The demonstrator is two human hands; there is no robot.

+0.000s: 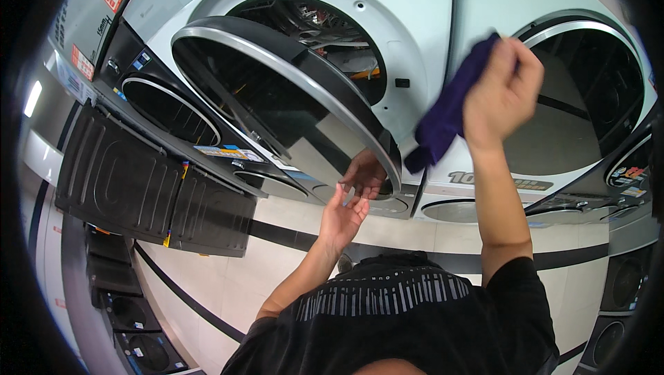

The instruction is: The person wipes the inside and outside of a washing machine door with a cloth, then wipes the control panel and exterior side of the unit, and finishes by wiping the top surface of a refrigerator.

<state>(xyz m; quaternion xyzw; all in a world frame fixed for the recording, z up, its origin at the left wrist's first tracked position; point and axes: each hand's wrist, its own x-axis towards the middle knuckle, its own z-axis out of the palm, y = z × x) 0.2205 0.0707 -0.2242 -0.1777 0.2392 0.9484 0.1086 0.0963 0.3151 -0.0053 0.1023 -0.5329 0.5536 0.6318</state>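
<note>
A dark purple cloth (pixel 450 108) hangs from my right hand (pixel 500 92), raised in front of the white front-loading machines and slightly blurred. Its fingers pinch the upper end of the cloth. My left hand (pixel 342 219) is palm up with its fingers apart, just by the lower edge of the round glass door (pixel 249 95). Whether the fingertips touch the glass cannot be told; the hand's reflection shows in it. This door stands swung out from a white front-loading washer or dryer (pixel 410 17), with the metal drum (pixel 311 19) visible behind it.
A second white machine (pixel 467 6) with a closed round door (pixel 576 95) adjoins on the right. Dark machines (pixel 166 110) line the left, beside dark ribbed panels (pixel 114 172). More front-loaders stand below. The floor (pixel 290 255) is pale tile with black bands.
</note>
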